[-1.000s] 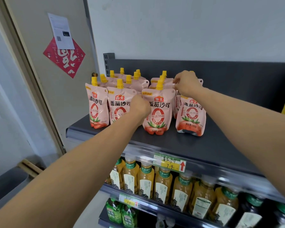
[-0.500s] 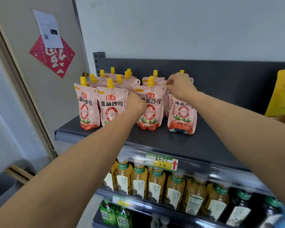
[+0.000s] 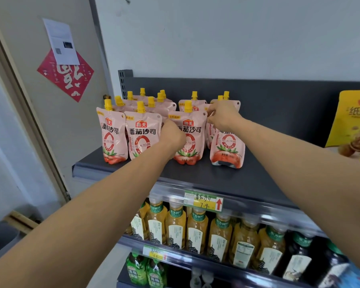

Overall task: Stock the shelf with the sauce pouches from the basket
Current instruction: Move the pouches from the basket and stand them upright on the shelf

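Several pink sauce pouches point(image 3: 142, 136) with yellow caps stand in rows on the dark grey top shelf point(image 3: 264, 179). My left hand point(image 3: 172, 135) is curled against the left edge of the front centre pouch point(image 3: 190, 142) and grips it. My right hand point(image 3: 222, 116) pinches the top of the rightmost front pouch point(image 3: 227, 151), which leans a little and shows its dark underside. The basket is out of view.
A yellow snack bag point(image 3: 353, 121) stands at the shelf's right end, with bare shelf between it and the pouches. A price tag point(image 3: 204, 202) hangs on the front rail. Tea bottles point(image 3: 196, 231) fill the shelf below, with green bottles point(image 3: 146, 271) lower down. A wall with a red sign point(image 3: 66, 76) is on the left.
Both hands stay on the same two front pouches. The view has shifted, and the yellow snack bag has come into sight on the right.
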`<state>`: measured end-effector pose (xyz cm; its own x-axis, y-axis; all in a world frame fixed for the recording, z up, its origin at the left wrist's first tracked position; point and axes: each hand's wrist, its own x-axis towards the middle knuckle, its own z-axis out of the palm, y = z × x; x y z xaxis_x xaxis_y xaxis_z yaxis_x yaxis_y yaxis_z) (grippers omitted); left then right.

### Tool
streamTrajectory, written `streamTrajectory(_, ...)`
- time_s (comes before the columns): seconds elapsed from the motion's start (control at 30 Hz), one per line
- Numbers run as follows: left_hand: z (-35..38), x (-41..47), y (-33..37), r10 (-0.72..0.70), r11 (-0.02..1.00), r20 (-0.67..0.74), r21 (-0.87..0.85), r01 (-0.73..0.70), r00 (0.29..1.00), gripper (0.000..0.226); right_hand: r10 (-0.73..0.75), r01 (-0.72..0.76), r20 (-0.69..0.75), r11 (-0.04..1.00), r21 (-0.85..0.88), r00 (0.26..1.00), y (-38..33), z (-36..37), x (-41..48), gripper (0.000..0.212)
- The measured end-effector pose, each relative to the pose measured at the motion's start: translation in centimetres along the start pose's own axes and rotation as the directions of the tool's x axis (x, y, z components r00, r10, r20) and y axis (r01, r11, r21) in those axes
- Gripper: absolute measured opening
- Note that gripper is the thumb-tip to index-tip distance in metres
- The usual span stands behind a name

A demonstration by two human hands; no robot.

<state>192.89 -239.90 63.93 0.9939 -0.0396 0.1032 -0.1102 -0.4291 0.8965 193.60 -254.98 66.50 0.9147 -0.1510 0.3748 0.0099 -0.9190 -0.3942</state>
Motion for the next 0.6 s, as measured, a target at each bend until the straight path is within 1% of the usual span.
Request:
streamTrajectory(0.03,-0.1,0.2,-0.2,-0.02,1.0,0.015,-0.01,0.02,1.0,0.017,0.015,-0.016,0.018,0.999,0.028,1.0,0.0,0.1,0.0,0.023)
streamTrajectory(0.1,-0.2,0.2,-0.3,-0.019,0.999,0.05,0.04,0.017,0.999,0.04,0.04,-0.047,0.072,0.994,0.103,0.997,0.1,0.2,0.1,0.024)
streamTrajectory(0.17,-0.2,0.4,-0.4,0.002,0.997,0.051,0.077,-0.006,0.999,0.049,0.066,-0.089,0.14,0.981,0.172,0.988,0.3,0.5,0.3,0.025)
streamTrajectory(0.23,-0.1,0.6,-0.6,0.02,0.997,0.061,0.067,-0.024,0.998,0.045,0.105,-0.147,0.174,0.958,0.248,0.979,0.6,0.8,0.8,0.026)
streamTrajectory(0.33,0.0,0.9,-0.8,0.036,0.998,0.06,0.053,-0.039,0.998,0.041,0.173,-0.215,0.148,0.913,0.346,0.974,0.8,1.1,1.9,0.025)
streamTrajectory(0.4,0.1,1.0,-0.9,0.045,0.998,0.062,0.039,-0.047,0.997,0.045,0.214,-0.241,0.114,0.905,0.35,0.97,0.8,1.2,2.6,0.022)
streamTrajectory(0.43,0.2,1.1,-1.0,0.049,0.998,0.061,0.04,-0.051,0.997,0.048,0.229,-0.251,0.102,0.902,0.352,0.968,0.9,1.2,3.0,0.017)
streamTrajectory(0.47,0.2,1.2,-1.0,0.05,0.998,0.058,0.044,-0.053,0.997,0.05,0.245,-0.265,0.1,0.892,0.366,0.964,1.0,1.3,3.2,0.012)
streamTrajectory(0.5,0.3,1.3,-1.1,0.053,0.997,0.053,0.049,-0.055,0.997,0.051,0.265,-0.285,0.105,0.883,0.374,0.959,1.1,1.4,3.5,0.011)
streamTrajectory(0.53,0.3,1.4,-1.2,0.06,0.997,0.051,0.054,-0.063,0.997,0.052,0.282,-0.305,0.116,0.88,0.363,0.952,1.2,1.5,3.7,0.012)
streamTrajectory(0.6,0.4,1.5,-1.3,0.08,0.995,0.042,0.062,-0.082,0.996,0.053,0.276,-0.308,0.141,0.893,0.329,0.951,1.2,1.5,3.8,0.03)
